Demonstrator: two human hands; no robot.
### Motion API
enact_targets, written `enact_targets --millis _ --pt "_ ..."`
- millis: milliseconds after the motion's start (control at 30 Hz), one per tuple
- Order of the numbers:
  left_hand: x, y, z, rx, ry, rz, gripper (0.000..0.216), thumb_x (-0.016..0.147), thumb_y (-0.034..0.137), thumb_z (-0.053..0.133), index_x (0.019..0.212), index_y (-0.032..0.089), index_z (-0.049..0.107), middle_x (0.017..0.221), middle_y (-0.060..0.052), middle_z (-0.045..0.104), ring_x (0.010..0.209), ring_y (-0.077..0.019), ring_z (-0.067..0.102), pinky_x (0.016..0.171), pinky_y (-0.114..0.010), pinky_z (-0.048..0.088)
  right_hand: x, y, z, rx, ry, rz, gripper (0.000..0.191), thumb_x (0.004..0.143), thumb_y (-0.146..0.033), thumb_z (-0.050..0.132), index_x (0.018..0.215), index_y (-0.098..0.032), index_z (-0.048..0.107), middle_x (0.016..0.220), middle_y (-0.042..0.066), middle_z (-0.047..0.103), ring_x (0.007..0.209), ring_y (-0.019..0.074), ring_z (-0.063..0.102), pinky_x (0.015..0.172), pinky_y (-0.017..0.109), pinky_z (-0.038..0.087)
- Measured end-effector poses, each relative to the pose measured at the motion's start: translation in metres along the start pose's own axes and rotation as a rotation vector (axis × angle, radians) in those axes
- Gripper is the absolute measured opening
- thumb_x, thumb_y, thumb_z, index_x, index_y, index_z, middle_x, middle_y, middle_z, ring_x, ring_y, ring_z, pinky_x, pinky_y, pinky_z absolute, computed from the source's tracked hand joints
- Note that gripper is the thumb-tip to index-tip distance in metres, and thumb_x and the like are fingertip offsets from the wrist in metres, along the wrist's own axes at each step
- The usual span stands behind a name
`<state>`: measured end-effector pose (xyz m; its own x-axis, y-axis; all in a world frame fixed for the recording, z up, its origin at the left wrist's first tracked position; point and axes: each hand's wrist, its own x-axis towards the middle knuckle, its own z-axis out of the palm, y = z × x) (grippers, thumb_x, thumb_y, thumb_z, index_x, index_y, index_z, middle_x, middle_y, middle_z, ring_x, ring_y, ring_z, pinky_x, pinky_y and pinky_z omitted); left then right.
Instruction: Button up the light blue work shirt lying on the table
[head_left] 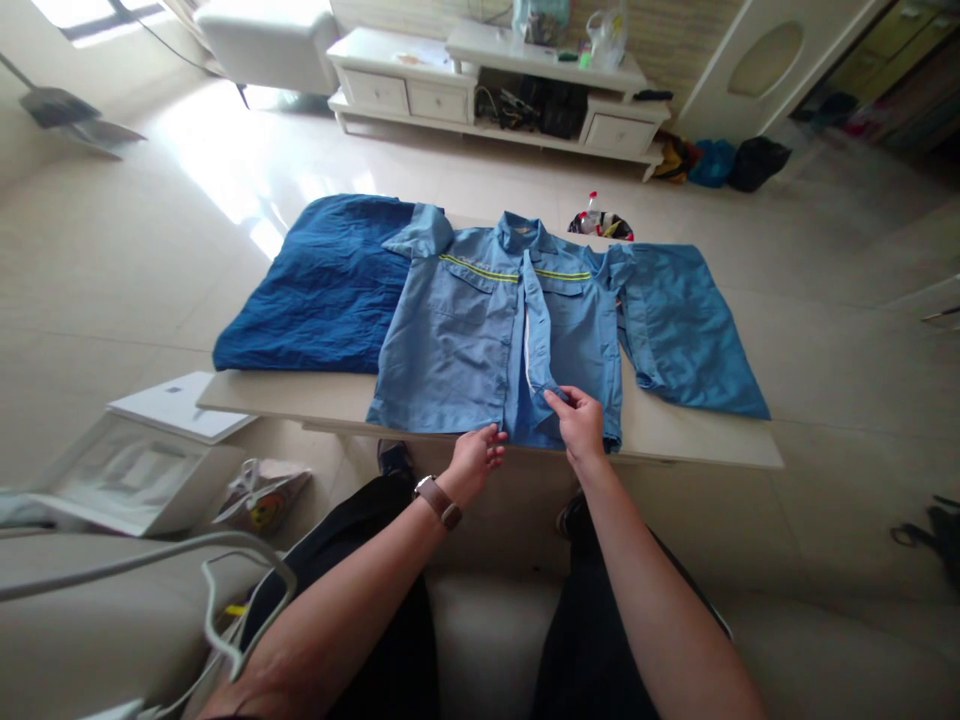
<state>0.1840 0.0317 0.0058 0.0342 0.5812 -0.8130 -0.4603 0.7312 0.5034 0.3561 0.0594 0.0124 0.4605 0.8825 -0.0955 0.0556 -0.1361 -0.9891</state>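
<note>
A light blue work shirt [465, 340] with yellow chest stripes lies face up on a low pale table [697, 445], collar away from me. My right hand [579, 420] pinches the bottom of the shirt's front placket near the hem. My left hand [476, 458], a brown-strapped watch on its wrist, has its fingers curled on the hem just left of the placket. The shirt's right sleeve [686, 330] is spread out to the right.
A dark blue garment [322, 290] lies on the table's left part. A white box [150, 460] and a bag stand on the floor at the left. A white TV cabinet [487, 95] is at the far wall. My legs in black trousers are below the table edge.
</note>
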Motion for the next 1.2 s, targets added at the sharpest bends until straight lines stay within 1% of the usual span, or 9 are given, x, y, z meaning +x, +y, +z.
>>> enact_targets --millis 100,200,433,600,767,867,1000,1100,1200 --pt "-0.001 0.005 0.004 0.052 -0.041 0.141 0.014 0.086 0.021 0.073 0.084 0.013 0.062 0.086 -0.007 0.073 0.049 -0.0055 0.056 0.046 -0.02 0.041 -0.001 -0.002 -0.004 0.043 -0.009 0.011 0.044 0.065 -0.051 0.083 0.09 -0.016 0.076 0.081 0.005 0.077 0.073 0.0191 0.068 0.074 0.033 0.054" --pt "-0.001 0.011 0.006 0.07 -0.038 0.212 0.017 0.081 0.023 0.079 0.083 0.012 0.066 0.087 -0.007 0.073 0.051 -0.006 0.058 0.048 -0.02 0.041 -0.003 -0.002 -0.008 0.066 -0.049 0.024 0.044 0.064 -0.05 0.082 0.092 -0.017 0.077 0.085 0.006 0.079 0.077 0.0206 0.07 0.079 0.036 0.055" --pt "-0.006 0.015 0.008 0.234 -0.085 0.378 0.023 0.074 0.031 0.083 0.07 0.011 0.072 0.061 -0.004 0.067 0.053 -0.0109 0.059 0.052 -0.023 0.041 -0.017 -0.012 -0.003 -0.043 -0.166 0.0 0.036 0.066 -0.045 0.08 0.09 -0.017 0.079 0.085 0.008 0.079 0.078 0.0223 0.071 0.076 0.036 0.055" --pt "-0.007 0.016 0.01 0.372 -0.076 0.512 0.028 0.076 0.035 0.08 0.063 0.012 0.074 0.057 -0.005 0.068 0.054 -0.0124 0.057 0.055 -0.024 0.039 -0.029 -0.019 0.006 -0.109 -0.234 -0.054 0.031 0.071 -0.044 0.078 0.086 -0.017 0.08 0.082 0.008 0.079 0.074 0.0223 0.07 0.073 0.035 0.055" --pt "-0.009 0.019 0.01 0.547 -0.107 0.661 0.025 0.081 0.029 0.074 0.061 0.014 0.075 0.061 -0.006 0.072 0.056 -0.0145 0.059 0.055 -0.025 0.038 -0.032 -0.019 0.011 -0.122 -0.272 -0.052 0.031 0.072 -0.045 0.078 0.086 -0.017 0.081 0.084 0.008 0.079 0.077 0.0237 0.072 0.076 0.036 0.056" --pt "-0.013 0.02 0.011 0.627 -0.076 0.744 0.025 0.083 0.026 0.073 0.061 0.015 0.075 0.062 -0.006 0.073 0.057 -0.015 0.06 0.057 -0.025 0.038 -0.032 -0.018 0.012 -0.117 -0.28 -0.044 0.031 0.072 -0.045 0.078 0.086 -0.018 0.081 0.085 0.008 0.08 0.08 0.0241 0.073 0.079 0.037 0.057" --pt "-0.015 0.021 0.01 0.686 -0.066 0.813 0.023 0.085 0.022 0.073 0.063 0.016 0.076 0.063 -0.005 0.072 0.057 -0.0143 0.058 0.06 -0.025 0.036 -0.032 -0.017 0.01 -0.133 -0.316 -0.091 0.025 0.075 -0.039 0.074 0.086 -0.019 0.081 0.086 0.007 0.079 0.081 0.0232 0.072 0.08 0.036 0.057" --pt "-0.016 0.023 0.011 0.703 -0.064 0.818 0.024 0.085 0.018 0.071 0.061 0.016 0.075 0.062 -0.005 0.071 0.057 -0.0138 0.056 0.061 -0.025 0.035 -0.032 -0.015 0.01 -0.162 -0.354 -0.151 0.021 0.077 -0.033 0.067 0.084 -0.02 0.081 0.088 0.006 0.078 0.083 0.0218 0.071 0.081 0.035 0.056" --pt "-0.018 0.023 0.012 0.728 -0.058 0.826 0.027 0.086 0.017 0.07 0.059 0.016 0.073 0.06 -0.004 0.069 0.055 -0.013 0.053 0.06 -0.025 0.033 -0.03 -0.012 0.011 -0.166 -0.369 -0.166 0.021 0.077 -0.033 0.065 0.082 -0.02 0.08 0.092 0.007 0.076 0.083 0.0202 0.07 0.079 0.033 0.056"
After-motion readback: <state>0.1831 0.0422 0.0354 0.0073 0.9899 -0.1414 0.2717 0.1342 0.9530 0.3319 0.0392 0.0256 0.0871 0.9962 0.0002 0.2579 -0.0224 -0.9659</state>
